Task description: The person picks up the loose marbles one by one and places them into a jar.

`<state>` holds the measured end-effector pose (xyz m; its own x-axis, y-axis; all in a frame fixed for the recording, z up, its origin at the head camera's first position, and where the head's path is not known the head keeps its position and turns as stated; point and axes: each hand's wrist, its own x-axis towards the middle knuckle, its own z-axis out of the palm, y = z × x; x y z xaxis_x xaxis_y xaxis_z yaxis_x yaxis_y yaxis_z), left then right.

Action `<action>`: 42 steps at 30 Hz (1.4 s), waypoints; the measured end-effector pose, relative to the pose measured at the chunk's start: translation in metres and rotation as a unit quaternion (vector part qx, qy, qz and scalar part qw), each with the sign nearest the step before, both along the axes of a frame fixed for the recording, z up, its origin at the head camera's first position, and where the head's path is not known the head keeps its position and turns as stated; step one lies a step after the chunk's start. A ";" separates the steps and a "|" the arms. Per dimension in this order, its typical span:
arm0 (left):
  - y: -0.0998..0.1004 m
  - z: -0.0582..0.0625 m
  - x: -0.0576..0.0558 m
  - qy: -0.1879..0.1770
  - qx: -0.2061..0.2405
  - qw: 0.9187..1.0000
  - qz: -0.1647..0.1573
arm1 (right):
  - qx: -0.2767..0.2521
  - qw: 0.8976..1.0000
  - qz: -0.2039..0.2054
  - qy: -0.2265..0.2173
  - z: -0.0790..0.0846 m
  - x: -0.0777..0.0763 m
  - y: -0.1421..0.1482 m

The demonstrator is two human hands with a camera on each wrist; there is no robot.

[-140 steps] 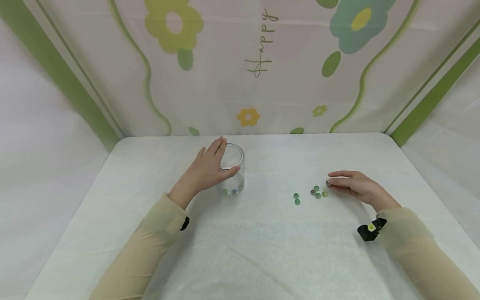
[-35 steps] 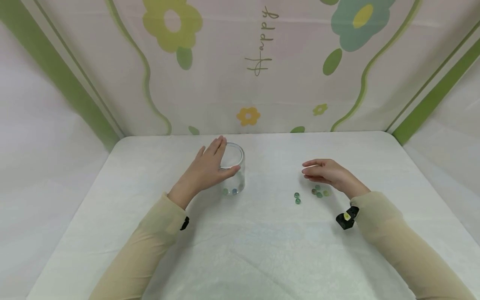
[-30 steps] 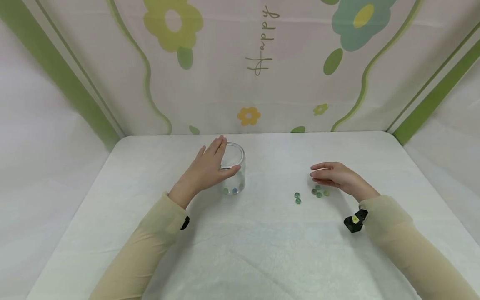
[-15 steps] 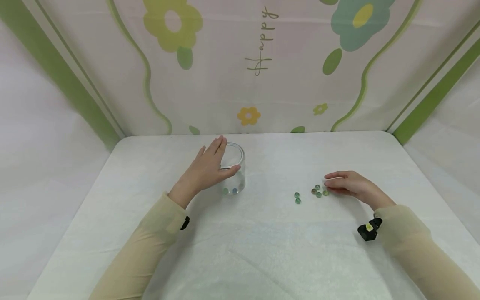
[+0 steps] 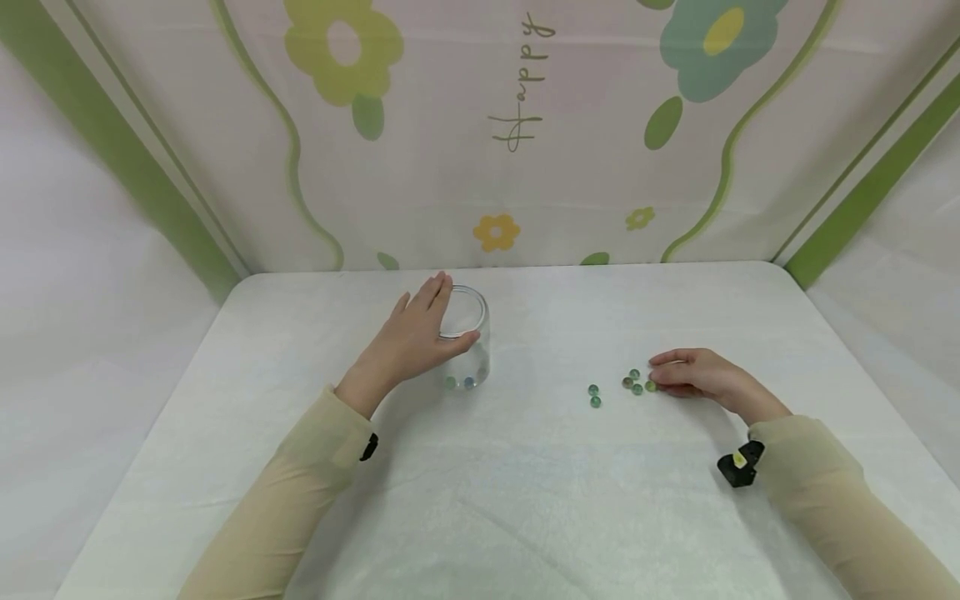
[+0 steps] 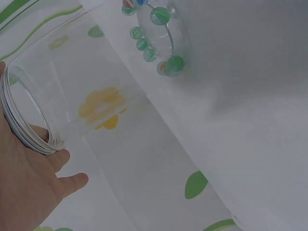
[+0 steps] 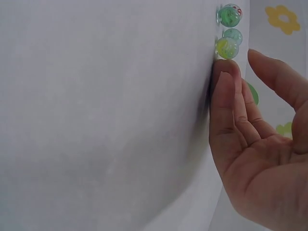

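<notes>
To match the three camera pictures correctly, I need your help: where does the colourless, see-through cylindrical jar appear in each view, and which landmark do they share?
Head: the colourless, see-through cylindrical jar stands near the middle, slightly left.
Left wrist: it slants across the upper left, mouth toward the left edge.
Right wrist: not in this picture.
Shared landmark: the orange printed flower, above it in head, partly behind it in left wrist, top right in right wrist.

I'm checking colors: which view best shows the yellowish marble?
The right wrist view: the yellowish marble appears largest there, its yellow streak visible. The head view shows it tiny; the left wrist view doesn't show it.
</notes>
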<state>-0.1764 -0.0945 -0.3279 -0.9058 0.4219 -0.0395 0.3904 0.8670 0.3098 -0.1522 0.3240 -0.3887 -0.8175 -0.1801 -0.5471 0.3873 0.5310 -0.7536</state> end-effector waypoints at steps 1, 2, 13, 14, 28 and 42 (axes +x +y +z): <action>0.000 0.000 0.000 0.000 0.000 1.000 0.000 | 0.002 1.000 0.002 0.001 0.000 0.000 0.000; 0.000 0.000 0.000 0.000 0.000 1.000 0.000 | 0.005 1.000 0.005 0.001 0.000 0.000 -0.001; 0.000 0.000 0.000 -0.001 -0.001 1.000 -0.002 | 0.034 0.999 0.028 0.011 0.002 -0.001 -0.006; 0.000 0.000 0.000 0.000 -0.001 1.000 -0.001 | 0.037 0.999 0.030 0.012 0.002 -0.002 -0.007; -0.001 0.000 0.000 0.002 0.002 1.000 -0.002 | 0.053 0.998 0.042 0.017 0.002 -0.006 -0.012; -0.001 -0.002 -0.001 0.011 -0.002 1.000 -0.007 | 0.089 0.996 0.023 0.024 0.001 -0.007 -0.015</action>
